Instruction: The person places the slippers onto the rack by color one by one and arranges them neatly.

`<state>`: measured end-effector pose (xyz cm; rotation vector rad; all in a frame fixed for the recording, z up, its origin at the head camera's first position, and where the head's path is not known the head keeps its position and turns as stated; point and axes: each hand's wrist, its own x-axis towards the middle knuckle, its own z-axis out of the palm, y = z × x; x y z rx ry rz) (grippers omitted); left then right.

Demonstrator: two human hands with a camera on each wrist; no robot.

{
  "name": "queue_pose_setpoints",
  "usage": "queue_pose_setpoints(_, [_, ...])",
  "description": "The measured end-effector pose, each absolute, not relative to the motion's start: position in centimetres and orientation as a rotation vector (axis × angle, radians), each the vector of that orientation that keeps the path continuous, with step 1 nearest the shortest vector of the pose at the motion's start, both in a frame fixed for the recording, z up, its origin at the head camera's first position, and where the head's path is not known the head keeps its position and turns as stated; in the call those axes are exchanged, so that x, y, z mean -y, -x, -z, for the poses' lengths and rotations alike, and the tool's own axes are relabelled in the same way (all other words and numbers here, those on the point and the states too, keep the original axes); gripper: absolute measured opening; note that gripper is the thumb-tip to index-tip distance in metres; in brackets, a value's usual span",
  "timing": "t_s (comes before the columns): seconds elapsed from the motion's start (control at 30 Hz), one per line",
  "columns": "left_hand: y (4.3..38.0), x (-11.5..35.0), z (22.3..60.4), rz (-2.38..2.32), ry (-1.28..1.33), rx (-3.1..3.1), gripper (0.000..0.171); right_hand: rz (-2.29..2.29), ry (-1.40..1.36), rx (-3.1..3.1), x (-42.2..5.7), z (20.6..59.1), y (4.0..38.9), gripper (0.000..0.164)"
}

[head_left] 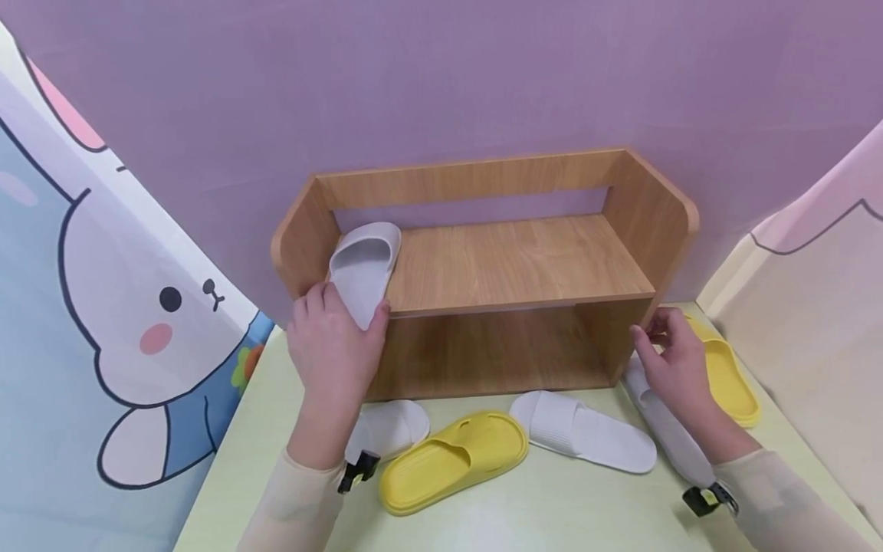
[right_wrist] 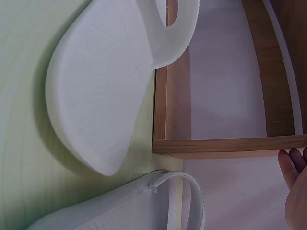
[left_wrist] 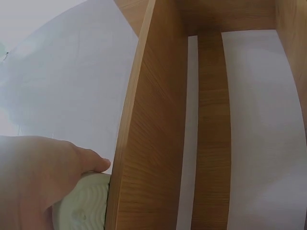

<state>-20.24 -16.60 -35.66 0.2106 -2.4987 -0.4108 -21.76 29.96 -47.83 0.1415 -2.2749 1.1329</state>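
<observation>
At the left end of the upper board of a wooden shoe rack (head_left: pixel 510 261) lies a light grey slipper (head_left: pixel 366 268), its strap towards the back. My left hand (head_left: pixel 334 345) grips its near end, thumb on the right side and fingers on the left. Wavy tread on the slipper's sole (left_wrist: pixel 84 203) shows beside the rack's side panel (left_wrist: pixel 148 124) in the left wrist view. At the rack's right side, my right hand (head_left: pixel 676 364) has fingertips against the outer face of the side panel, fingers slightly bent. In the right wrist view those fingertips (right_wrist: pixel 287 165) meet the panel.
In front of the rack lie a yellow slipper (head_left: pixel 441 468), a white slipper (head_left: pixel 593 437) and another white slipper (head_left: pixel 396 425) partly behind my left wrist. A pale slipper (head_left: pixel 665 429) and a yellow slipper (head_left: pixel 727 383) lie at the right. A purple wall (head_left: pixel 469 84) stands behind.
</observation>
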Motion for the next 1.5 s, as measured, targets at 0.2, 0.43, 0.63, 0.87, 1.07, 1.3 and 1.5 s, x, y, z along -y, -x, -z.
queue_pose_setpoints(0.2, [20.1, 16.9, 35.8, 0.459, -0.169, 2.449, 0.087, -1.122, -0.139, 2.284, -30.0, 47.9, 21.7, 0.028])
queue_pose_setpoints(0.43, [19.8, 17.7, 36.2, 0.498, -0.034, 2.3, 0.087, -1.125, -0.14, 2.272, -30.0, 47.9, 21.8, 0.026])
queue_pose_setpoints(0.63, [19.6, 19.3, 36.1, 0.674, 0.139, 2.063, 0.065, -1.134, -0.159, 2.251, -30.0, 47.9, 21.9, 0.027])
queue_pose_setpoints(0.87, [19.2, 21.3, 36.4, 0.848, 0.225, 1.648, 0.035, -1.133, -0.166, 2.245, -29.8, 47.8, 21.9, 0.027])
queue_pose_setpoints(1.07, [18.8, 22.7, 36.6, 0.904, 0.203, 1.56, 0.021, -1.128, -0.156, 2.249, -29.9, 47.7, 21.9, 0.027])
queue_pose_setpoints(1.3, [18.2, 24.2, 38.2, 1.008, 0.17, 1.7, 0.015, -1.117, -0.132, 2.286, -29.9, 47.5, 21.8, 0.026])
queue_pose_setpoints(1.5, [18.2, 24.9, 39.7, 1.109, 0.169, 1.775, 0.018, -1.105, -0.14, 2.302, -30.0, 47.7, 21.8, 0.026])
